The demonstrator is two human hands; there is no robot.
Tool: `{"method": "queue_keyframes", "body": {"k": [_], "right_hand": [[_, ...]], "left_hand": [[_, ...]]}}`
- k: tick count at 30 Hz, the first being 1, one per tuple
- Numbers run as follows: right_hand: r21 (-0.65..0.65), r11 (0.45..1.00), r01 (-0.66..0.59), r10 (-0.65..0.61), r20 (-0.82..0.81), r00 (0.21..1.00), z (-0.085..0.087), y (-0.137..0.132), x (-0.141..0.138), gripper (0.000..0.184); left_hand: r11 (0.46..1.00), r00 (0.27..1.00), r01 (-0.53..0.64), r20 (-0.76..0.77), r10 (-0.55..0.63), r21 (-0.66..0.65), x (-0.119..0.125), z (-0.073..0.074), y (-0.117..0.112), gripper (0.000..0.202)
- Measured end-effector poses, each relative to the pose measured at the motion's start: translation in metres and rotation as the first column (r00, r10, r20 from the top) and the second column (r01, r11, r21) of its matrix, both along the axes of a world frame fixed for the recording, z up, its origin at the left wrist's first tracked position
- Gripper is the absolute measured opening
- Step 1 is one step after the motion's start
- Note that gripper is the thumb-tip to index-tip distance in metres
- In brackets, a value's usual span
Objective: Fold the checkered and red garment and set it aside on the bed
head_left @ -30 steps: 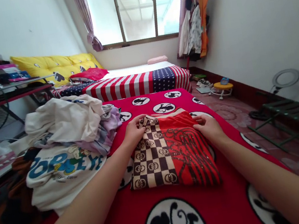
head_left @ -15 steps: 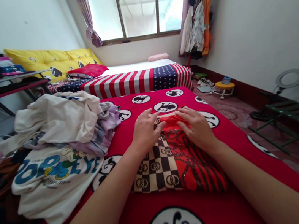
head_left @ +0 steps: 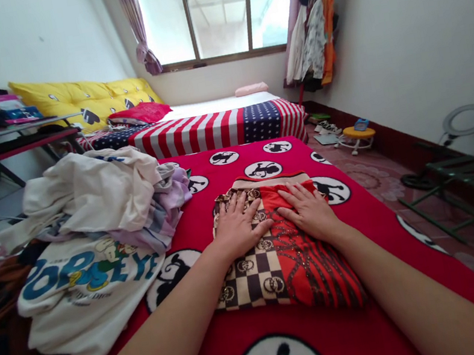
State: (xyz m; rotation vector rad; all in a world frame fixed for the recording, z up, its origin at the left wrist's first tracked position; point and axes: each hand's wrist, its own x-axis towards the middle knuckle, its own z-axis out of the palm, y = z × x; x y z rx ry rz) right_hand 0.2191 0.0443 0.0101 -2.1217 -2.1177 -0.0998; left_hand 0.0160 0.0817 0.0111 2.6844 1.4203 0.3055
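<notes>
A folded garment (head_left: 270, 263), half tan-and-black checkered with printed heads and half red with black stripes, lies in front of me. Its far edge has a beige band with a dark red rim. My left hand (head_left: 239, 226) rests flat on the checkered half, fingers spread. On the red half lies my right hand (head_left: 309, 207), also flat with fingers apart. Neither hand grips the cloth. Beneath the garment spreads a red blanket (head_left: 254, 327) with white circles and black figures.
Left of the garment is a heap of clothes (head_left: 97, 193), with a white Popeye shirt (head_left: 91, 289) at its front. A striped bed (head_left: 192, 133) stands beyond. On the right floor are a yellow stool (head_left: 358, 133), a green slatted rack (head_left: 471, 179) and a ring light (head_left: 468, 120).
Both hands have come down and slightly toward me, from bent fingers at the garment's far edge to lying flat on it. The beige band is now uncovered and laid out.
</notes>
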Motion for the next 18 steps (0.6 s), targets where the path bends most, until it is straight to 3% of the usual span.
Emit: {"method": "queue_keyframes", "body": {"k": [18], "right_hand": [[0.011,1.0,-0.012,0.012,-0.035,0.999,-0.0018,0.0024,0.0024,0.059]], "left_hand": [[1.0,0.999,0.003,0.046,-0.004,0.014,-0.0009,-0.0063,0.0012,0.072]]}}
